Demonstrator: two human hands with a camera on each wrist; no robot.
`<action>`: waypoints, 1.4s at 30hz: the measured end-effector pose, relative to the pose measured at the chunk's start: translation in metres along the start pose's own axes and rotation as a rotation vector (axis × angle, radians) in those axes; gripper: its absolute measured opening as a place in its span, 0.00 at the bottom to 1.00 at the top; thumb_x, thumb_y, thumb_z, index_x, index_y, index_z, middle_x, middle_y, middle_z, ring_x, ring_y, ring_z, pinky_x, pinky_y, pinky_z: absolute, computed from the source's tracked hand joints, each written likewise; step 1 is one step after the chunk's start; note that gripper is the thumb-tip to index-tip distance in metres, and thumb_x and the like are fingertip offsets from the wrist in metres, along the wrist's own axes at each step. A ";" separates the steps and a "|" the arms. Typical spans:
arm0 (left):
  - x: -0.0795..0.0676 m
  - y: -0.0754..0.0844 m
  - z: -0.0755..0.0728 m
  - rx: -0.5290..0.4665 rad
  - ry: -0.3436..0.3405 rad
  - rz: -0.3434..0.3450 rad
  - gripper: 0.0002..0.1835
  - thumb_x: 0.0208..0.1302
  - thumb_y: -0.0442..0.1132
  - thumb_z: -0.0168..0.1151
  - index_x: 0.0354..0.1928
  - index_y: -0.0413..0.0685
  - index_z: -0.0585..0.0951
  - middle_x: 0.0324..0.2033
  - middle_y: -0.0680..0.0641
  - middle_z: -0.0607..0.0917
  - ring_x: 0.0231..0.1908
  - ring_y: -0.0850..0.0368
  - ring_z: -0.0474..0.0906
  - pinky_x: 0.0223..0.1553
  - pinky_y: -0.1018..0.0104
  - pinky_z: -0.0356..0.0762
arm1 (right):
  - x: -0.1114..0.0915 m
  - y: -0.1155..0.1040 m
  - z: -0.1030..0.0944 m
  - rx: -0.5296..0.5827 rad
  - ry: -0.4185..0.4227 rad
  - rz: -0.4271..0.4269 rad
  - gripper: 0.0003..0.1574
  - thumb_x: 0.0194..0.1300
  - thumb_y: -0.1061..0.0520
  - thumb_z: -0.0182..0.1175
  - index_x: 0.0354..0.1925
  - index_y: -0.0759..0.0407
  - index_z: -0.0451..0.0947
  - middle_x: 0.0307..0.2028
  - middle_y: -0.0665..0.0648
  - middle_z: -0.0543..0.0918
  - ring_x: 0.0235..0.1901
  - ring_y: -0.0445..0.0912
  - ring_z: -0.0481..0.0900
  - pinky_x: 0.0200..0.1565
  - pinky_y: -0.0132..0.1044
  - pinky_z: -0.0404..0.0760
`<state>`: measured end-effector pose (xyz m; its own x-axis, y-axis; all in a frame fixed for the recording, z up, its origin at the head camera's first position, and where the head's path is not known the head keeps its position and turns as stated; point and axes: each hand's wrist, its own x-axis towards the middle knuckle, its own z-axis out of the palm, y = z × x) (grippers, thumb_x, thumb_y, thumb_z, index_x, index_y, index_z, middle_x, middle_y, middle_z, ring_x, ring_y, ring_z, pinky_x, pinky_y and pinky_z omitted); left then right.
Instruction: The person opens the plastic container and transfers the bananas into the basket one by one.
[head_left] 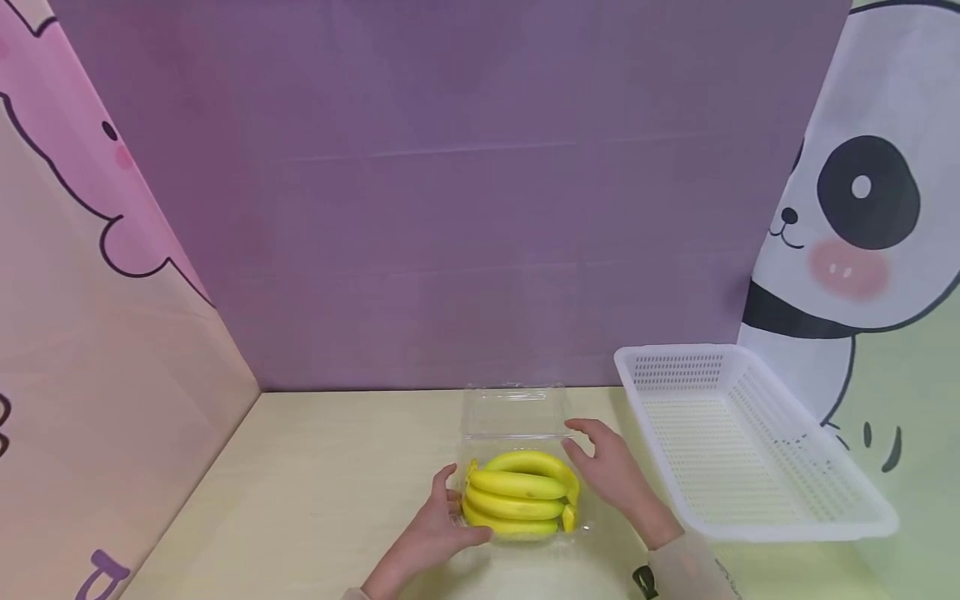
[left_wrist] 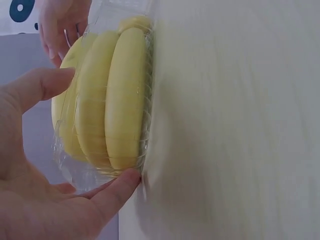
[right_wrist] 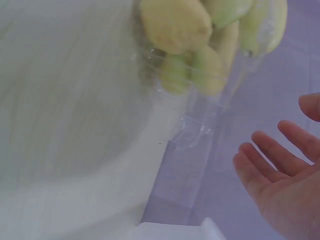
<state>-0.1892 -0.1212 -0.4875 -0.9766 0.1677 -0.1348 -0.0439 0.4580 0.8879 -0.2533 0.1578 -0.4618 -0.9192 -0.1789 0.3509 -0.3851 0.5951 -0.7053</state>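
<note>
Several yellow bananas (head_left: 517, 506) in a bunch lie inside a clear plastic clamshell box (left_wrist: 145, 117), whose transparent lid (head_left: 516, 414) is tipped back behind them. My left hand (head_left: 441, 527) is at the box's left front corner, thumb by the front rim and the other fingers along the left side. In the left wrist view, a fingertip touches the lower corner of the box. My right hand (head_left: 613, 473) hovers off the right side of the box near the lid's hinge line, fingers spread and holding nothing. In the right wrist view it is apart from the box.
A white perforated plastic basket (head_left: 795, 533) stands on the right of the pale wooden table (head_left: 322, 483). A purple backdrop (head_left: 450, 208) rises behind the table. Printed cartoon panels, one with a panda (head_left: 825, 283), flank both sides.
</note>
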 end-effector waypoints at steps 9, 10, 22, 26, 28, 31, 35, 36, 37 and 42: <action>0.001 -0.002 -0.002 -0.033 -0.025 0.032 0.60 0.54 0.43 0.78 0.77 0.38 0.45 0.58 0.33 0.73 0.56 0.38 0.75 0.51 0.41 0.75 | -0.007 -0.019 -0.003 -0.018 -0.002 -0.083 0.19 0.70 0.58 0.64 0.56 0.64 0.81 0.53 0.59 0.84 0.57 0.59 0.80 0.59 0.56 0.74; 0.000 -0.002 -0.002 -0.035 -0.023 0.041 0.60 0.54 0.43 0.78 0.78 0.38 0.46 0.58 0.33 0.73 0.56 0.37 0.75 0.51 0.41 0.75 | -0.007 -0.021 -0.003 -0.021 -0.005 -0.084 0.19 0.70 0.58 0.64 0.56 0.64 0.81 0.53 0.59 0.84 0.57 0.59 0.80 0.59 0.55 0.75; -0.001 0.001 -0.001 -0.041 -0.006 0.061 0.61 0.52 0.42 0.80 0.77 0.37 0.48 0.60 0.31 0.71 0.55 0.37 0.74 0.54 0.38 0.73 | -0.013 -0.031 0.004 -0.026 -0.054 -0.080 0.19 0.68 0.57 0.66 0.56 0.60 0.82 0.54 0.55 0.84 0.58 0.55 0.80 0.61 0.52 0.74; -0.001 0.001 0.000 -0.045 -0.006 0.058 0.60 0.52 0.42 0.80 0.77 0.37 0.47 0.60 0.30 0.71 0.56 0.36 0.74 0.54 0.38 0.73 | -0.015 -0.036 0.006 -0.016 -0.069 -0.083 0.20 0.68 0.55 0.67 0.57 0.58 0.82 0.54 0.52 0.84 0.58 0.54 0.80 0.60 0.53 0.74; -0.001 0.001 0.001 -0.048 -0.005 0.053 0.60 0.52 0.42 0.80 0.77 0.38 0.47 0.60 0.30 0.71 0.56 0.36 0.74 0.54 0.38 0.72 | -0.016 -0.039 0.006 -0.017 -0.078 -0.091 0.20 0.69 0.54 0.66 0.57 0.58 0.82 0.54 0.51 0.84 0.58 0.54 0.80 0.60 0.53 0.75; 0.000 0.000 0.001 -0.053 -0.009 0.041 0.60 0.53 0.42 0.79 0.77 0.38 0.47 0.61 0.30 0.71 0.57 0.35 0.73 0.54 0.38 0.73 | -0.017 -0.041 0.007 -0.025 -0.093 -0.103 0.20 0.69 0.54 0.66 0.56 0.58 0.81 0.54 0.51 0.84 0.58 0.54 0.79 0.59 0.54 0.75; 0.001 0.000 0.001 -0.051 -0.012 0.039 0.60 0.53 0.43 0.80 0.78 0.39 0.47 0.60 0.31 0.71 0.57 0.36 0.74 0.53 0.39 0.73 | -0.019 -0.043 0.009 -0.047 -0.117 -0.107 0.20 0.68 0.53 0.66 0.56 0.57 0.82 0.53 0.50 0.84 0.58 0.54 0.79 0.59 0.55 0.75; 0.001 0.000 0.001 -0.050 -0.013 0.041 0.60 0.53 0.43 0.80 0.78 0.39 0.47 0.60 0.31 0.71 0.56 0.36 0.74 0.53 0.39 0.74 | -0.019 -0.044 0.010 -0.056 -0.126 -0.108 0.20 0.67 0.53 0.66 0.55 0.57 0.82 0.53 0.50 0.84 0.58 0.53 0.79 0.59 0.55 0.75; 0.001 -0.001 0.001 -0.048 -0.012 0.045 0.60 0.53 0.43 0.80 0.77 0.39 0.47 0.59 0.32 0.72 0.56 0.36 0.74 0.53 0.39 0.74 | -0.019 -0.044 0.011 -0.068 -0.135 -0.113 0.20 0.67 0.52 0.66 0.55 0.57 0.82 0.53 0.50 0.84 0.57 0.53 0.79 0.59 0.55 0.75; 0.002 -0.003 0.001 -0.046 -0.016 0.054 0.60 0.52 0.44 0.80 0.77 0.39 0.47 0.59 0.32 0.72 0.56 0.37 0.74 0.52 0.40 0.74 | -0.019 -0.046 0.014 -0.150 -0.167 -0.166 0.21 0.68 0.50 0.66 0.56 0.56 0.81 0.52 0.50 0.84 0.56 0.51 0.79 0.58 0.53 0.76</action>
<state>-0.1906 -0.1218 -0.4905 -0.9743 0.2052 -0.0931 -0.0014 0.4078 0.9131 -0.2189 0.1231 -0.4446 -0.8504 -0.4026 0.3388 -0.5262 0.6543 -0.5432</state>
